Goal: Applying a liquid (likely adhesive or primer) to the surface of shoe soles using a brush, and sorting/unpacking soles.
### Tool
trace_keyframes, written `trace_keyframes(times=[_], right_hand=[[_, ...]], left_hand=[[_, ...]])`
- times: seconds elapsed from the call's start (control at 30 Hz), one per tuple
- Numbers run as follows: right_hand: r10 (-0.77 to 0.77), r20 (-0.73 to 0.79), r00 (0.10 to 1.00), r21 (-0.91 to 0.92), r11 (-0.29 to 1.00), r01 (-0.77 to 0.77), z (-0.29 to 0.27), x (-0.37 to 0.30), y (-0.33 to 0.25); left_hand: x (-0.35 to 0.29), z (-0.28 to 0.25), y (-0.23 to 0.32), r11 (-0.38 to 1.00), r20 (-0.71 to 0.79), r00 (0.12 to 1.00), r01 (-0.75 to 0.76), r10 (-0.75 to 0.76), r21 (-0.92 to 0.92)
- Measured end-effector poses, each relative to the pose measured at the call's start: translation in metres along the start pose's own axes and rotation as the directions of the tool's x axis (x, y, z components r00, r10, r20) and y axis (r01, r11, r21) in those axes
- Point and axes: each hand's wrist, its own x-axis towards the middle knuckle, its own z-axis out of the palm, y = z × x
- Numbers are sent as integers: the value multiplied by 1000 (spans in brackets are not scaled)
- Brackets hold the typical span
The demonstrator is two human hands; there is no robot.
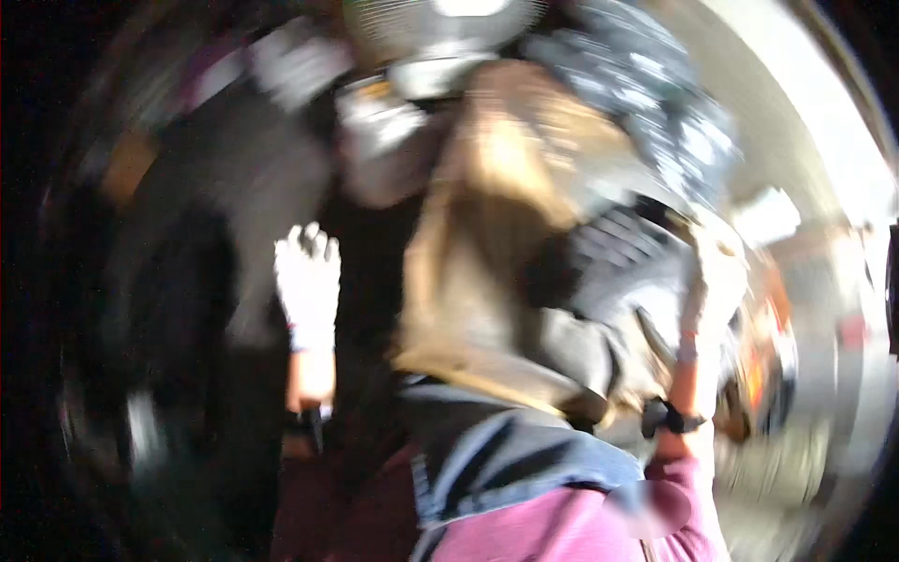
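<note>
The picture is smeared by motion. My left hand (309,281), in a white glove, hovers over a dark area left of a brown cardboard box (478,373). Its fingers point away from me with gaps between them, and I see nothing in them. At the right side of the box is my right hand (716,281), also white-gloved. It touches or overlaps the edge of a dark grey piece of cloth (623,267); its fingers are too blurred to show a grip. Paler grey cloth (576,351) lies below the dark piece, by the box's near edge.
A large dark heap (253,169) fills the left. Beyond the box stand a round wire-caged fan (445,23) and shiny dark plastic bags (655,84). A whitish bundle (379,126) sits left of the box's far end. Blurred orange things (773,290) lie far right.
</note>
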Motion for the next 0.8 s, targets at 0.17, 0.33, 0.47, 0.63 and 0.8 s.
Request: trace_keyframes(times=[0.17,0.33,0.47,0.63,0.8], right_hand=[[-89,-202,975,-410,912,-2,-64,-28,70],[167,-510,844,11,982,-187,-120,-53,169],[330,-448,831,-60,916,-396,-123,-68,213],[292,-181,939,-576,743,-342,-115,-71,246],[469,-66,881,-662,640,-391,-81,-66,265]], left_hand=[[-1,124,-185,522,386,755,-68,-531,850],[-16,166,-306,28,547,416,-778,-726,628],[-17,154,-334,-85,502,411,-830,-761,551],[-23,194,-356,-215,342,460,-799,-820,562],[35,189,-352,-24,384,390,-727,-837,686]])
